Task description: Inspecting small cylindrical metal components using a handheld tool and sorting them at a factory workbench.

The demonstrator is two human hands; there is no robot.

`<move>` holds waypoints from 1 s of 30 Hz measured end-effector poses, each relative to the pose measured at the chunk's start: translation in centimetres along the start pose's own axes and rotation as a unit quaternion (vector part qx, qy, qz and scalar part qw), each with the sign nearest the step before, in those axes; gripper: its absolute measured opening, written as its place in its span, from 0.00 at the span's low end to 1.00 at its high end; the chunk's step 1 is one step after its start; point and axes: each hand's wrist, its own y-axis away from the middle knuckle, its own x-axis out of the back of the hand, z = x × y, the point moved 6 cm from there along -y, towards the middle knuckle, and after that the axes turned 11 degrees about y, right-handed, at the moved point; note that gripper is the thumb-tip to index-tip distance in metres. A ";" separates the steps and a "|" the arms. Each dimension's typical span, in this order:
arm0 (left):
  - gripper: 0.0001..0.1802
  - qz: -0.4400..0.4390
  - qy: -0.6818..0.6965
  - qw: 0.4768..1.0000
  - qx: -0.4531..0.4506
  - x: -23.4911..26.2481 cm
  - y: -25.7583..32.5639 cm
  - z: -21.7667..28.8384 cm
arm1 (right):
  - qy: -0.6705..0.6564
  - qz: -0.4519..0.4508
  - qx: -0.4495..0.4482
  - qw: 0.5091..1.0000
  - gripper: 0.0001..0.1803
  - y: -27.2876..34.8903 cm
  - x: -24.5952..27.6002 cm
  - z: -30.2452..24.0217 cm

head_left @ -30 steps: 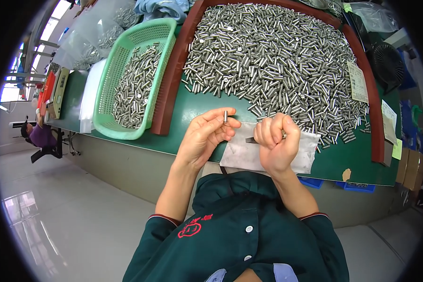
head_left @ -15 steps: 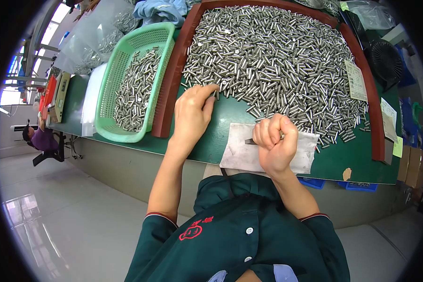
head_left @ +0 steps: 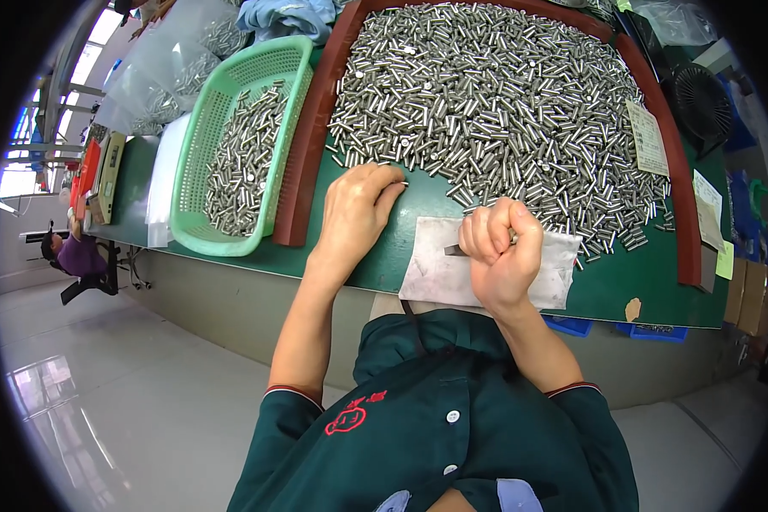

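My left hand (head_left: 357, 212) is pinched at the near edge of a wide heap of short metal pins (head_left: 486, 94). A shiny end of one pin shows at its thumb and forefinger, mostly covered by them. My right hand (head_left: 505, 256) is a fist around a dark flat-ended metal tool (head_left: 453, 251). Only the tool's short tip sticks out toward the left, so its kind stays hidden. The fist is over a stained white cloth (head_left: 435, 277) lying along the table's near edge.
A dark red rail (head_left: 303, 162) borders the heap on the green table (head_left: 375, 269). Left of it stands a green plastic basket (head_left: 183, 205) with more pins. Labels (head_left: 647, 141) and a black fan (head_left: 700, 109) are at the right. Someone in purple (head_left: 84, 254) sits far left.
My left hand has drawn slightly back from the heap and to the right, fingertips still pinched. The right fist stays nearly where it was, with the tool tip showing.
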 end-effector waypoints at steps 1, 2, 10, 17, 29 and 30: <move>0.04 0.000 0.000 1.000 0.000 0.0 0.1 0.0 | 0.002 -0.002 0.001 1.000 0.20 0.0 0.0 0.0; 0.04 0.003 0.007 1.000 0.008 0.0 0.1 -0.1 | 0.002 0.000 0.002 1.000 0.20 0.1 0.0 0.0; 0.03 0.022 0.039 0.999 0.027 0.0 0.7 0.2 | -0.033 0.013 0.007 0.999 0.20 0.2 0.2 0.1; 0.04 -0.055 0.117 0.991 0.043 -0.9 3.5 4.9 | -0.016 0.011 -0.009 1.000 0.20 0.1 0.1 -0.1; 0.04 -0.050 0.093 0.992 0.065 -2.4 4.9 4.7 | -0.073 0.011 -0.021 0.997 0.20 -0.2 0.7 0.0; 0.04 -0.051 0.091 0.992 0.068 -2.4 4.9 4.7 | -0.073 0.012 -0.021 0.997 0.20 -0.2 0.7 0.0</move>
